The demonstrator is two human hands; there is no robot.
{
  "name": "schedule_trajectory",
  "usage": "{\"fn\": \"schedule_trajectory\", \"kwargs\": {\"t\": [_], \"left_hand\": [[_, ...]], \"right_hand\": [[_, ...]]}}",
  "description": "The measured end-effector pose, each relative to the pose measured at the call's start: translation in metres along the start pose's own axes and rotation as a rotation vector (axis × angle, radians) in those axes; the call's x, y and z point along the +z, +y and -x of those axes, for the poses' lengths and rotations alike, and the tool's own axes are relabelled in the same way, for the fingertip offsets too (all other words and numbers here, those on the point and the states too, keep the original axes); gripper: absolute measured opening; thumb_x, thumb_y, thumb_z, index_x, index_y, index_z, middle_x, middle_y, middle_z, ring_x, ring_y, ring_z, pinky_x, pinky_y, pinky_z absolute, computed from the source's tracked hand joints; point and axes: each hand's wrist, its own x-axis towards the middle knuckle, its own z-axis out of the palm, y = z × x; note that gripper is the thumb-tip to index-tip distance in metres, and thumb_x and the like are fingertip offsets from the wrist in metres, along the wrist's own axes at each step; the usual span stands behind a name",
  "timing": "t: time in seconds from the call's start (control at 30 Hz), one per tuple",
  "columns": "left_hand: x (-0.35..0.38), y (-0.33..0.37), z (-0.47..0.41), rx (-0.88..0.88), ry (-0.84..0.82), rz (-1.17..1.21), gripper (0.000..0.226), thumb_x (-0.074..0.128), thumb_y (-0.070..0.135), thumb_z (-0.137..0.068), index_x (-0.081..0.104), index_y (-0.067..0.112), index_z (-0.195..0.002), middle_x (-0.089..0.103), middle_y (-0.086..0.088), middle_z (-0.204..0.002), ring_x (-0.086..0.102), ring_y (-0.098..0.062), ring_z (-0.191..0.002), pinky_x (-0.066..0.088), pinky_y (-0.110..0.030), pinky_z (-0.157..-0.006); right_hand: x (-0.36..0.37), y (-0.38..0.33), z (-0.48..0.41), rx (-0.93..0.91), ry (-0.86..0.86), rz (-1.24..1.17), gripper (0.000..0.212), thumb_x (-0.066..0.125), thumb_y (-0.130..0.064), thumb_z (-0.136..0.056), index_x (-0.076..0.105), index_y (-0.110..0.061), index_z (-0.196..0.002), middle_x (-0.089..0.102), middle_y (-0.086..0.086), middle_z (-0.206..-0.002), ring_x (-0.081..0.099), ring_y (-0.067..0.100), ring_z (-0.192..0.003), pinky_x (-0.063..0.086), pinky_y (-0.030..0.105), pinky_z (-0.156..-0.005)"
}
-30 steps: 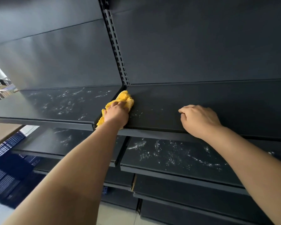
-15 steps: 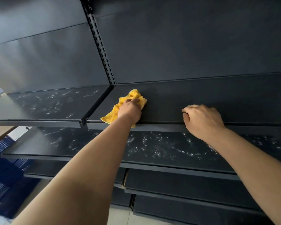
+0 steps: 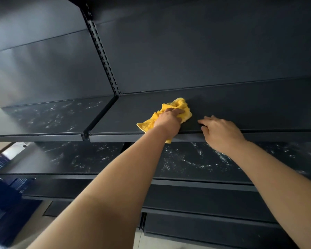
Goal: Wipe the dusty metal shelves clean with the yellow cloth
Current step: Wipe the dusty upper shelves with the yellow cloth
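My left hand (image 3: 169,121) presses the crumpled yellow cloth (image 3: 183,109) flat on the dark metal shelf (image 3: 126,119) at chest height; one corner of the cloth hangs over the front lip. My right hand (image 3: 221,132) rests on the same shelf's front edge just right of the cloth, fingers curled loosely, holding nothing. This shelf looks free of dust around the cloth. The shelf section to the left (image 3: 48,115) carries white dust streaks, and so does the shelf below (image 3: 192,160).
A slotted upright (image 3: 104,56) divides the two shelf bays along the dark back panel. More dark shelves (image 3: 205,203) step out below. Blue plastic crates (image 3: 4,203) stand on the floor at lower left.
My left hand has slid the cloth to the right along the shelf, away from the upright and close to my right hand. The right hand has stayed on the edge.
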Motion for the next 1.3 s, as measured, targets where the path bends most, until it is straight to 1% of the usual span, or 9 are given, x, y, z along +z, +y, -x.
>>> {"fn": "schedule_trajectory", "kwargs": {"t": [0.17, 0.23, 0.3, 0.47, 0.63, 0.83, 1.0, 1.13, 1.3], "left_hand": [[-0.002, -0.01, 0.012, 0.058, 0.021, -0.023, 0.042, 0.04, 0.019, -0.101, 0.045, 0.034, -0.14, 0.039, -0.003, -0.146, 0.042, -0.027, -0.128, 0.035, -0.033, -0.099], [-0.006, -0.017, 0.015, 0.062, 0.015, -0.019, 0.042, 0.04, 0.017, -0.101, 0.046, 0.034, -0.14, 0.039, -0.003, -0.144, 0.042, -0.027, -0.128, 0.036, -0.032, -0.097], [-0.012, -0.027, 0.017, 0.058, 0.006, 0.0, 0.043, 0.041, 0.015, -0.101, 0.047, 0.035, -0.138, 0.04, -0.003, -0.144, 0.041, -0.027, -0.128, 0.035, -0.03, -0.097], [-0.031, -0.07, 0.022, 0.015, 0.018, 0.011, 0.041, 0.041, 0.018, -0.101, 0.049, 0.036, -0.137, 0.042, -0.004, -0.143, 0.039, -0.028, -0.131, 0.033, -0.035, -0.105], [-0.055, -0.125, 0.025, -0.064, 0.063, -0.061, 0.044, 0.041, 0.018, -0.1, 0.045, 0.039, -0.139, 0.043, -0.002, -0.142, 0.041, -0.029, -0.128, 0.042, -0.038, -0.098], [-0.088, -0.18, 0.021, -0.115, 0.022, -0.183, 0.059, 0.041, 0.007, -0.095, 0.04, 0.046, -0.14, 0.042, 0.0, -0.14, 0.039, -0.028, -0.129, 0.049, -0.041, -0.089], [-0.1, -0.208, 0.01, -0.137, 0.043, -0.296, 0.059, 0.043, 0.008, -0.095, 0.038, 0.044, -0.142, 0.042, -0.003, -0.144, 0.032, -0.03, -0.134, 0.039, -0.043, -0.103], [-0.11, -0.233, 0.007, -0.099, 0.075, -0.422, 0.059, 0.045, 0.01, -0.094, 0.036, 0.04, -0.144, 0.045, -0.004, -0.138, 0.036, -0.031, -0.127, 0.037, -0.041, -0.099], [-0.142, -0.281, 0.012, -0.098, 0.157, -0.545, 0.057, 0.051, 0.011, -0.089, 0.043, 0.035, -0.141, 0.05, -0.005, -0.131, 0.04, -0.031, -0.121, 0.038, -0.038, -0.094]], "right_hand": [[-0.001, -0.017, 0.001, 0.042, -0.003, 0.081, 0.035, 0.045, -0.009, -0.095, 0.057, -0.013, -0.128, 0.057, 0.006, -0.132, 0.05, 0.027, -0.124, 0.049, 0.038, -0.089], [0.0, -0.028, -0.001, 0.054, 0.004, 0.1, 0.034, 0.047, -0.006, -0.091, 0.06, -0.013, -0.122, 0.059, 0.005, -0.125, 0.057, 0.027, -0.113, 0.047, 0.033, -0.077], [0.003, -0.04, -0.002, 0.028, 0.017, 0.108, 0.034, 0.047, -0.007, -0.091, 0.062, -0.015, -0.12, 0.06, 0.003, -0.124, 0.059, 0.027, -0.108, 0.045, 0.031, -0.073], [0.015, -0.079, -0.01, -0.042, 0.042, 0.121, 0.032, 0.046, -0.008, -0.091, 0.064, -0.016, -0.116, 0.062, 0.002, -0.122, 0.06, 0.027, -0.106, 0.045, 0.033, -0.075], [0.03, -0.127, -0.02, -0.061, 0.037, 0.115, 0.029, 0.048, -0.008, -0.091, 0.065, -0.017, -0.113, 0.063, 0.001, -0.12, 0.061, 0.027, -0.105, 0.048, 0.034, -0.077], [0.047, -0.173, -0.028, -0.073, 0.031, 0.077, 0.039, 0.046, -0.012, -0.096, 0.056, -0.023, -0.132, 0.059, 0.0, -0.132, 0.058, 0.026, -0.115, 0.048, 0.035, -0.084], [0.057, -0.199, -0.034, -0.081, 0.039, 0.064, 0.035, 0.046, -0.023, -0.098, 0.058, -0.021, -0.13, 0.057, -0.002, -0.135, 0.057, 0.024, -0.118, 0.049, 0.038, -0.091], [0.066, -0.22, -0.034, -0.082, 0.058, 0.08, 0.034, 0.047, -0.024, -0.097, 0.059, -0.022, -0.128, 0.059, -0.003, -0.132, 0.057, 0.022, -0.116, 0.049, 0.036, -0.09], [0.075, -0.25, -0.041, -0.079, 0.072, 0.095, 0.033, 0.047, -0.024, -0.097, 0.06, -0.021, -0.128, 0.06, -0.003, -0.132, 0.059, 0.022, -0.115, 0.049, 0.036, -0.09]]}}
